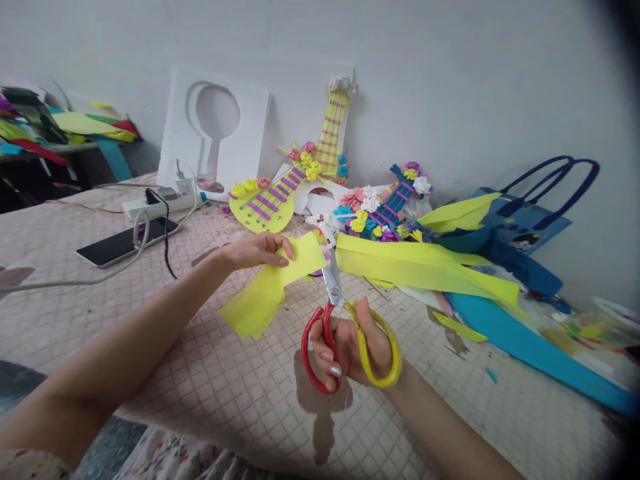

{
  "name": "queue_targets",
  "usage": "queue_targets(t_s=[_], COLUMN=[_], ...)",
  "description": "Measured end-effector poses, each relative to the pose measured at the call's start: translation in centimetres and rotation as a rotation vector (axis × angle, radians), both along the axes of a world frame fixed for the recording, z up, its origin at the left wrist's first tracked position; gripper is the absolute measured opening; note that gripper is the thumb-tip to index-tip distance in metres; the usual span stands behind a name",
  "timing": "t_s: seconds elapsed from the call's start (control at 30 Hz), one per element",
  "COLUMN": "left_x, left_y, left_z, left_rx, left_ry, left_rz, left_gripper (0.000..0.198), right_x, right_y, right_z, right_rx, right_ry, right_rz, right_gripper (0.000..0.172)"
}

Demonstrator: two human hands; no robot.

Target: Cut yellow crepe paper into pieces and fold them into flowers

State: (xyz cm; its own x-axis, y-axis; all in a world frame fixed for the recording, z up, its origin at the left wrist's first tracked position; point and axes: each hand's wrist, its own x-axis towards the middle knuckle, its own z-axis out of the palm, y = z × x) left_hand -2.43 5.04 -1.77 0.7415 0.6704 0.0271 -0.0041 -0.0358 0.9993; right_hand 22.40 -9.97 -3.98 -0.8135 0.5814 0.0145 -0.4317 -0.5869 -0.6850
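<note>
My left hand (255, 251) pinches the upper edge of a yellow paper strip (270, 287) and holds it above the table. My right hand (353, 347) grips a pair of scissors (333, 313), its fingers through the red and yellow handles. The scissor blades point up and meet the right edge of the held strip. More long yellow strips (425, 267) lie just to the right of the blades.
Paper guitars with paper flowers (280, 193) lean by the wall at the back. A phone (125, 241), a power strip (160, 200) and cables lie at left. A blue bag (530, 220) and blue sheet (530, 347) sit at right. The table has a pink checked cover (225, 400).
</note>
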Motion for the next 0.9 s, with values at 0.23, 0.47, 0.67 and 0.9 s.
queue_targets(t_s=[0.23, 0.47, 0.67, 0.9], left_x=[-0.1, -0.2, -0.4, -0.4], left_y=[-0.4, -0.5, -0.4, -0.6], left_z=[0.9, 1.1, 1.0, 1.3], left_rx=[0.053, 0.057, 0.037, 0.032], left_ry=[0.013, 0.033, 0.049, 0.042], left_rz=[0.008, 0.031, 0.039, 0.055], left_gripper=[0.015, 0.015, 0.018, 0.019], right_x=[0.0, 0.0, 0.2, 0.3], right_y=[0.3, 0.6, 0.7, 0.9], right_z=[-0.6, -1.2, -1.4, -1.6], right_rx=[0.024, -0.002, -0.021, -0.038], right_ry=[-0.064, -0.063, -0.044, 0.033], right_rz=[-0.022, -0.033, -0.027, 0.05], right_gripper=[0.074, 0.069, 0.064, 0.065])
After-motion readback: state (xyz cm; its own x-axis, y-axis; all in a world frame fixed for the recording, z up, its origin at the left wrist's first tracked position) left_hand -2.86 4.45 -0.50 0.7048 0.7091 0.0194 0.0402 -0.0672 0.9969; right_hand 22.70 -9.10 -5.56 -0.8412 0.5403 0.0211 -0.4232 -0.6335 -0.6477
